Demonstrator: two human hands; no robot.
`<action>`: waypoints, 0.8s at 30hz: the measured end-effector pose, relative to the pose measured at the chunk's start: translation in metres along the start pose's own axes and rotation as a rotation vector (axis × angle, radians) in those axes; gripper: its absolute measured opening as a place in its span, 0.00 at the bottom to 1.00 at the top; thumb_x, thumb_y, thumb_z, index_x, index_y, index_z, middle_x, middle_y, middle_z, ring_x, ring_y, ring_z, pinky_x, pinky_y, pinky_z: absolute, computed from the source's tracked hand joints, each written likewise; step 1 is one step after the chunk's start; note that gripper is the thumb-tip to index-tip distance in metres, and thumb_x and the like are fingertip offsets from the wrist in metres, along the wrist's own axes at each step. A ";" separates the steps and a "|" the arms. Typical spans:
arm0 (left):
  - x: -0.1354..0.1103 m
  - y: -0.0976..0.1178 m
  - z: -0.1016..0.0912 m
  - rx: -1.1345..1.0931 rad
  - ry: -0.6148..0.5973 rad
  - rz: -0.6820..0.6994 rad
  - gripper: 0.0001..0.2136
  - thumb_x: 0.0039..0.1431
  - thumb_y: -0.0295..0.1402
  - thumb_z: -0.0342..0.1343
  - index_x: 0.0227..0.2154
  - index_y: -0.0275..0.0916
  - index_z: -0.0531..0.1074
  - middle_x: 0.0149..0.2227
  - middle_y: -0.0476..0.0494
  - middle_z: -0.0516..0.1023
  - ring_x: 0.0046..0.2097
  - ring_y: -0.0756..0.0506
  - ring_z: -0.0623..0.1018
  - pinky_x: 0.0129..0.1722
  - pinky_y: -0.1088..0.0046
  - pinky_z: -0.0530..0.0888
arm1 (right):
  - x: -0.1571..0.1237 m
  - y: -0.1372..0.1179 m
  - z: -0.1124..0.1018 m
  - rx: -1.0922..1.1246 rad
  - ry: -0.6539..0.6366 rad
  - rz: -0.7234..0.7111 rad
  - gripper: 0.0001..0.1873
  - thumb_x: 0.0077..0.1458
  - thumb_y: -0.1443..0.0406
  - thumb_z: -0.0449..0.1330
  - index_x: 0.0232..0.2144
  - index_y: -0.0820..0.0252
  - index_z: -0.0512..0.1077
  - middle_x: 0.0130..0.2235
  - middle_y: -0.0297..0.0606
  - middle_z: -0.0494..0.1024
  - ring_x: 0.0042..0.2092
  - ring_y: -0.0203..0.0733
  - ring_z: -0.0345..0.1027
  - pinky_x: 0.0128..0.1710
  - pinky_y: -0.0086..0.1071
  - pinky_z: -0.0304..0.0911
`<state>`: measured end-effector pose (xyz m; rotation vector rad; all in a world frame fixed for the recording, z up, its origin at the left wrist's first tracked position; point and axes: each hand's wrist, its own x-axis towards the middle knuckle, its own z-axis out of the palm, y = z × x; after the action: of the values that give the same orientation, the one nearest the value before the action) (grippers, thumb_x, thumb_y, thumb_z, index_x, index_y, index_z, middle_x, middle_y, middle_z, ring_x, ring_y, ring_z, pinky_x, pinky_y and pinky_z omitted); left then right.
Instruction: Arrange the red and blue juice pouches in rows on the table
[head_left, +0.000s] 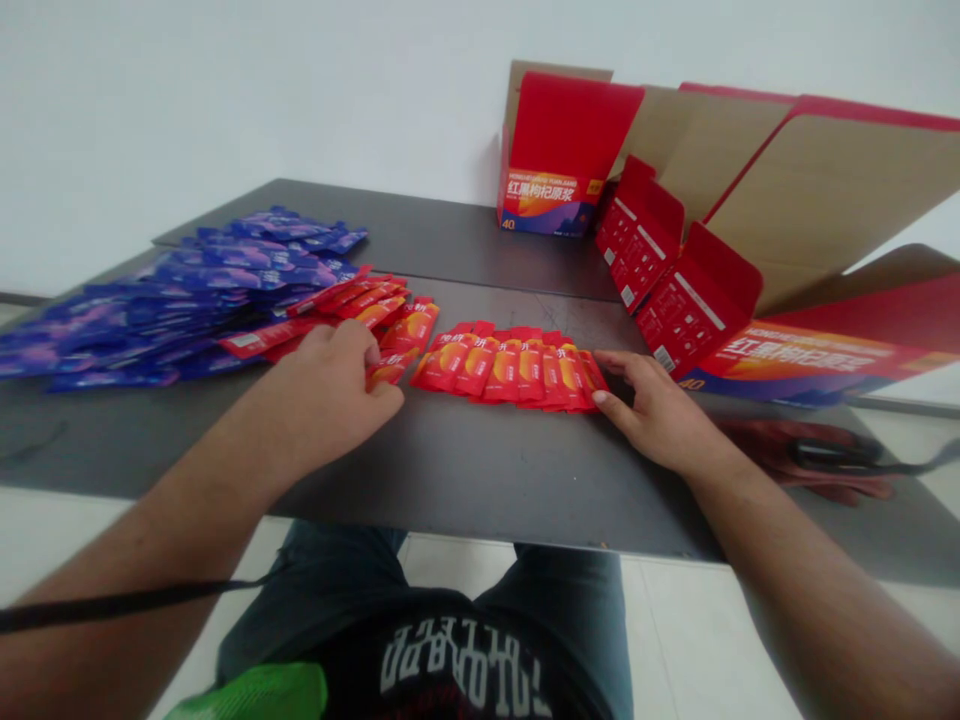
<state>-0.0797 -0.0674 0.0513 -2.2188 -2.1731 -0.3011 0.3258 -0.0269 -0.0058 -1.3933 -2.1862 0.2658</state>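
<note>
My left hand (pixel 334 385) sits at the middle of the table, its fingertips closed on the end of a red foil sachet (pixel 390 368). That sachet lies at the edge of a loose pile of red sachets (pixel 352 312). To the right, a fanned, overlapping row of red and orange sachets (pixel 510 368) lies flat on the dark table top (pixel 480 490). My right hand (pixel 652 410) rests at the row's right end, with its fingertips against the last sachets and nothing held.
A large heap of blue-purple sachets (pixel 187 300) covers the table's left side. Red-and-cardboard display boxes (pixel 551 150), some unfolded flat (pixel 810 360), stand at the back right against a white wall. A dark red cloth with a black strap (pixel 810 455) lies beyond the right edge.
</note>
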 end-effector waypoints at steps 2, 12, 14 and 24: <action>0.010 0.011 0.002 -0.013 -0.001 -0.010 0.16 0.60 0.40 0.56 0.48 0.39 0.73 0.48 0.31 0.79 0.51 0.31 0.81 0.52 0.51 0.79 | 0.000 0.000 0.000 -0.001 -0.005 0.001 0.29 0.67 0.52 0.62 0.65 0.55 0.72 0.61 0.53 0.79 0.62 0.65 0.74 0.64 0.64 0.70; 0.043 0.048 0.028 -0.018 -0.072 0.120 0.21 0.66 0.43 0.54 0.54 0.35 0.76 0.54 0.26 0.80 0.51 0.30 0.83 0.53 0.52 0.79 | -0.001 -0.001 -0.002 0.010 -0.011 -0.038 0.29 0.69 0.51 0.61 0.66 0.55 0.72 0.62 0.52 0.79 0.63 0.65 0.73 0.65 0.64 0.69; 0.042 0.045 0.027 -0.010 -0.110 0.151 0.25 0.66 0.49 0.54 0.56 0.35 0.76 0.57 0.27 0.80 0.53 0.30 0.83 0.55 0.53 0.79 | -0.002 -0.003 -0.003 0.015 -0.011 -0.088 0.31 0.69 0.49 0.62 0.68 0.55 0.70 0.63 0.52 0.78 0.64 0.65 0.72 0.66 0.64 0.69; 0.032 0.026 0.033 0.190 -0.208 0.410 0.34 0.68 0.46 0.59 0.73 0.34 0.66 0.69 0.24 0.72 0.67 0.27 0.75 0.65 0.53 0.73 | 0.012 -0.023 0.018 -0.183 -0.145 -0.173 0.53 0.58 0.41 0.71 0.77 0.53 0.60 0.78 0.57 0.56 0.77 0.73 0.51 0.73 0.68 0.55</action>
<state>-0.0494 -0.0315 0.0267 -2.5958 -1.6726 0.1469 0.2940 -0.0250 -0.0074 -1.3030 -2.4879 0.1081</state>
